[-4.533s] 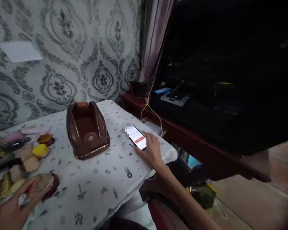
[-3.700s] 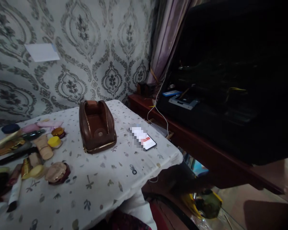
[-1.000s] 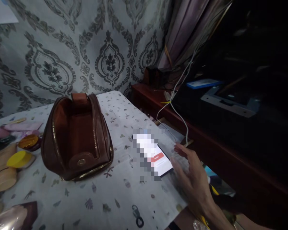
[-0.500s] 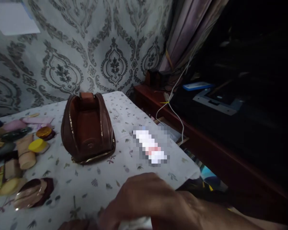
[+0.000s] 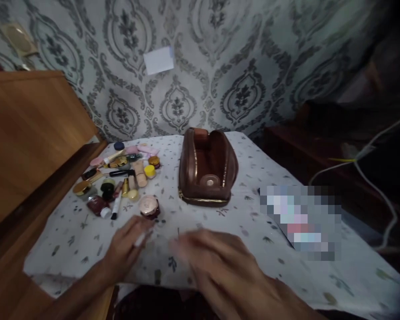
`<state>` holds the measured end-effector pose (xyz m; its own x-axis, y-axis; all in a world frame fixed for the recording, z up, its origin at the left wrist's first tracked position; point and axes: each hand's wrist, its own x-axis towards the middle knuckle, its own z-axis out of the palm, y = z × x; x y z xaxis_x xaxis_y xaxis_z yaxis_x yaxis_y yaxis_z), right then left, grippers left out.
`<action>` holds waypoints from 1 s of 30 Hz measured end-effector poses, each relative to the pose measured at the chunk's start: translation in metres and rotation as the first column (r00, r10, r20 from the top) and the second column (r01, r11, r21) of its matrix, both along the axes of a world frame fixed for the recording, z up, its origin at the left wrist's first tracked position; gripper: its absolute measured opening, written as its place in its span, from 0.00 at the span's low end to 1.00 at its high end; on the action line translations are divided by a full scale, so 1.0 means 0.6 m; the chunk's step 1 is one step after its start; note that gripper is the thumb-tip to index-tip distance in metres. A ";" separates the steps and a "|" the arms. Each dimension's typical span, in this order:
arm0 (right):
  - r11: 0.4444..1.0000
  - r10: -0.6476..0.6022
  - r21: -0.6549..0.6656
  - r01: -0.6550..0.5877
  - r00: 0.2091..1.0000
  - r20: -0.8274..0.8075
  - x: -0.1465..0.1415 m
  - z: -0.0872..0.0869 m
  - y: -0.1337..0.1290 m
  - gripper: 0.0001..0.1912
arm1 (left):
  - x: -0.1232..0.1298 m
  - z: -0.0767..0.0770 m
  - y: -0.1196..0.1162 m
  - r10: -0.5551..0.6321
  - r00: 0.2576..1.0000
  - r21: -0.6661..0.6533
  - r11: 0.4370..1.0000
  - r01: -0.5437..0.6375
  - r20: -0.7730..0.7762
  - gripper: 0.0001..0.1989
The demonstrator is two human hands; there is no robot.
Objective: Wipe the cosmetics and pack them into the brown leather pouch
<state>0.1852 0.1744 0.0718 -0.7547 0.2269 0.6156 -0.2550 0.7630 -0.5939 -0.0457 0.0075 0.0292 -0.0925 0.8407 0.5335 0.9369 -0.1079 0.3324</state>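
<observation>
My left hand (image 5: 128,242) is over the near part of the table, fingers curled, with a small whitish thing (image 5: 142,238) at the fingertips; blur hides its kind. Just beyond those fingers sits a round jar with a shiny rose-gold lid (image 5: 149,205). To the right, my right hand (image 5: 216,258) hovers over the cloth, smeared by motion, so its grip is unclear. A brown toiletry bag (image 5: 206,191) stands unzipped behind the hands, its inside showing. Left of it lie several cosmetics, among them a yellow-lidded jar (image 5: 150,171), a beige tube (image 5: 140,174) and a dark red bottle (image 5: 98,206).
A printed white cloth (image 5: 250,222) covers the table. At the right lies a blurred-out flat object (image 5: 296,222). White cables (image 5: 391,209) hang beyond the right edge. A wooden cabinet (image 5: 30,146) borders the left, and a patterned wall (image 5: 200,98) the back.
The view has swung left and back, bringing the cosmetics, the cabinet and my left hand into fuller sight. The bag stays on the table.
</observation>
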 end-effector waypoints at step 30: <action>0.750 -0.198 -0.578 0.320 0.944 0.265 -0.291 -0.125 -0.045 0.23 | -0.108 -0.057 0.109 0.186 0.654 -0.044 0.973 -0.228 0.733 0.28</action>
<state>0.0104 0.1474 -0.0032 -0.6916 0.7079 0.1436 0.0535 0.2485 -0.9672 -0.1102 0.0728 -0.0048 -0.6370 0.7266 0.2574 0.3973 0.0234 0.9174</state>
